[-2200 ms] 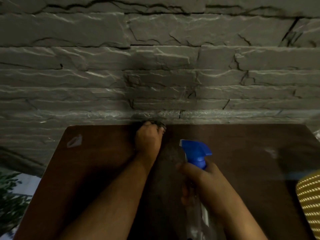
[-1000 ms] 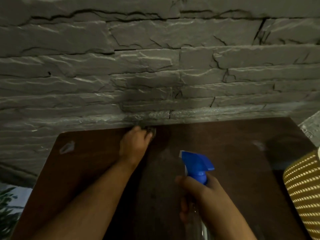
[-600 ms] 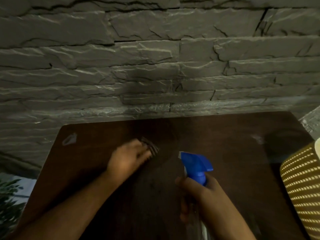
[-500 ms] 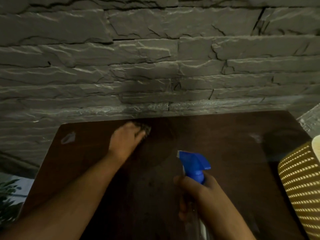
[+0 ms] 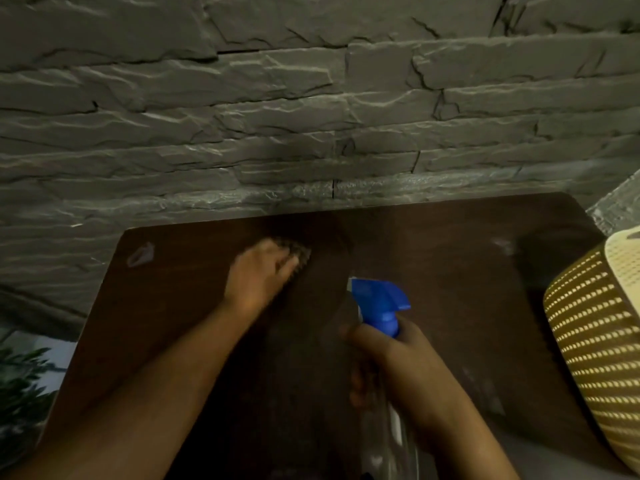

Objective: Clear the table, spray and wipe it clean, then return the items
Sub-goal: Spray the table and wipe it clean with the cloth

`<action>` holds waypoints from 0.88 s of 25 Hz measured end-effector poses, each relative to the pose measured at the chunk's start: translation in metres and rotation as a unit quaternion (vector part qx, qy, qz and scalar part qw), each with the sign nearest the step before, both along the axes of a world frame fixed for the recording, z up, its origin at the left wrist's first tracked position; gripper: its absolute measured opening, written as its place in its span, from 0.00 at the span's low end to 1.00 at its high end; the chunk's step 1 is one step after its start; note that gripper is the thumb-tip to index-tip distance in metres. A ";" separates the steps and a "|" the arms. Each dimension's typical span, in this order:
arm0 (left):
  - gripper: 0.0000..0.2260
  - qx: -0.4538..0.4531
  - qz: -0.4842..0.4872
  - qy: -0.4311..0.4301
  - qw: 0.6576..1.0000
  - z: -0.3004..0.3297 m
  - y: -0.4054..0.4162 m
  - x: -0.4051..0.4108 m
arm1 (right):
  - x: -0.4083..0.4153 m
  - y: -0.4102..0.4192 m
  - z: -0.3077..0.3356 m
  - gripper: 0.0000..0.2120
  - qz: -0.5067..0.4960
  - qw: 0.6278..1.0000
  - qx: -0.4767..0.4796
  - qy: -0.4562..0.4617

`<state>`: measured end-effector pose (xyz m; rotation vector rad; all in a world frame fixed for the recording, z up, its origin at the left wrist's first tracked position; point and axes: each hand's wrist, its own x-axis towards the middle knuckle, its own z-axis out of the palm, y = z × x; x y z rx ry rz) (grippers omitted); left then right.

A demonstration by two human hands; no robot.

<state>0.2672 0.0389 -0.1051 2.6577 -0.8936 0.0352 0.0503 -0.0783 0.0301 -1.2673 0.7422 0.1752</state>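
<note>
The dark brown table (image 5: pixel 450 271) stands against a grey stone wall. My left hand (image 5: pixel 258 275) presses a dark striped cloth (image 5: pixel 300 253) onto the tabletop near the far edge; most of the cloth is hidden under the fingers and the hand is blurred. My right hand (image 5: pixel 398 365) grips a clear spray bottle (image 5: pixel 379 306) with a blue trigger head, held upright above the middle of the table with the nozzle pointing left.
A perforated yellow basket (image 5: pixel 595 341) stands at the table's right edge. A pale smudge (image 5: pixel 140 254) marks the far left corner of the tabletop. Green plant leaves (image 5: pixel 20 382) show below the table's left side. The stone wall (image 5: pixel 311 116) runs directly behind the table.
My left hand has swept the cloth back and forth near the far edge, now slightly nearer and to the right. The spray bottle in my right hand has stayed about level.
</note>
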 end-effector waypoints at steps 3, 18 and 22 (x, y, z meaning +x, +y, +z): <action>0.15 -0.031 0.074 0.023 0.997 0.010 -0.043 0.022 | -0.003 0.005 -0.009 0.11 -0.006 1.000 -0.009 0.001; 0.19 -0.029 -0.089 0.074 0.993 -0.006 -0.014 -0.079 | -0.039 0.021 -0.007 0.09 0.001 1.000 0.024 -0.013; 0.17 -0.012 -0.166 0.087 0.982 0.001 0.075 -0.112 | -0.049 0.018 -0.002 0.10 0.007 0.999 0.032 -0.031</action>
